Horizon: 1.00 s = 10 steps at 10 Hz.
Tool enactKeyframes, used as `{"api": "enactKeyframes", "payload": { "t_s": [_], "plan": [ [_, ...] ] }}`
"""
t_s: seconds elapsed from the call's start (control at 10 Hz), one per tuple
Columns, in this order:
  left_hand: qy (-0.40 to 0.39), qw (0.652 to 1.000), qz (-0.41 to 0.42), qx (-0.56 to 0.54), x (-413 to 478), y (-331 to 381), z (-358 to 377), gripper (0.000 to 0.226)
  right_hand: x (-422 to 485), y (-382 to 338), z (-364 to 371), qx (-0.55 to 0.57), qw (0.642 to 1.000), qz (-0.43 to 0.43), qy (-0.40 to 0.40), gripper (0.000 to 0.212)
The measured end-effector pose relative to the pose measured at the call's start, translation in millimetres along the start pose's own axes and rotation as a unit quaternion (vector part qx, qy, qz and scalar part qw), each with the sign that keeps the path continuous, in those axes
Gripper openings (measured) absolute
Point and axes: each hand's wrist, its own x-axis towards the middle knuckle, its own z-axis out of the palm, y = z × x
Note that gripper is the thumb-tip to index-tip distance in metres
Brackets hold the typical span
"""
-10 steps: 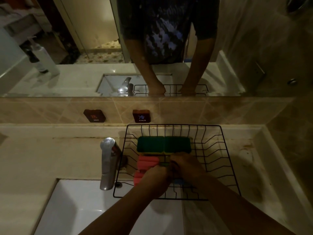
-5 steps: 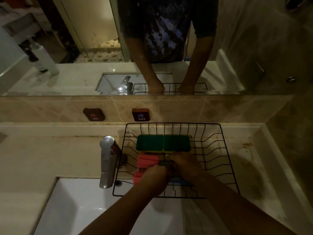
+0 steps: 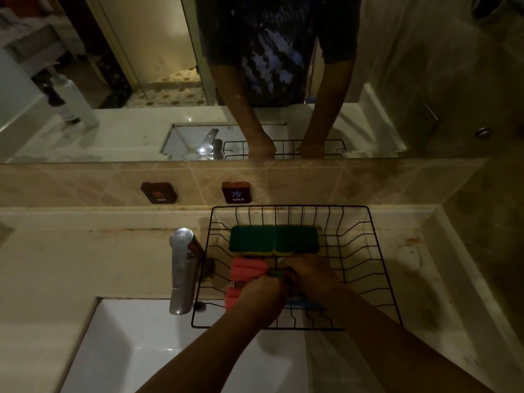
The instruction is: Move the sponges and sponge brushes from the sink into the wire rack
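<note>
A black wire rack (image 3: 365,268) stands on the counter right of the faucet. Two green-topped yellow sponges (image 3: 273,239) lie side by side at its back. In front of them lie pink sponge brush heads (image 3: 246,269), one above another. My left hand (image 3: 262,297) and my right hand (image 3: 310,275) are both inside the rack, closed together around the brush handles, with a dark green bit showing between them. A blue piece (image 3: 300,303) shows under my right wrist. The white sink (image 3: 136,350) shows no sponges in its visible part.
A chrome faucet (image 3: 181,268) stands just left of the rack, over the basin. HOT and COLD plates (image 3: 236,192) sit on the tiled wall below a mirror. The stained counter (image 3: 425,265) runs right to a raised edge. A soap bottle shows in the mirror.
Both hands stay together in the rack; the hands and brushes have barely moved. The camera has shifted slightly.
</note>
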Motion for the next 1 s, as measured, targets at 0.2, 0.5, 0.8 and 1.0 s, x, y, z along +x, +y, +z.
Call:
{"api": "enactKeyframes", "payload": {
  "t_s": [0.2,0.5,0.8,1.0],
  "plan": [
    [0.037,0.998,0.049,-0.026,-2,-3,2,0.018,-2,-9,-3,-0.029,0.999,0.036,-0.019,0.016],
    [0.029,0.998,0.049,-0.021,-15,-3,-17,0.014,-12,-10,-32,-0.091,0.995,-0.006,0.026,0.010],
    [0.066,0.994,0.058,-0.058,-50,-16,-44,0.015,-47,-50,-43,-0.086,0.992,-0.037,0.086,0.007],
    [0.066,0.987,0.127,-0.069,-85,-25,-77,0.013,-66,-90,-45,-0.088,0.990,-0.047,0.096,0.010]
  ]
}}
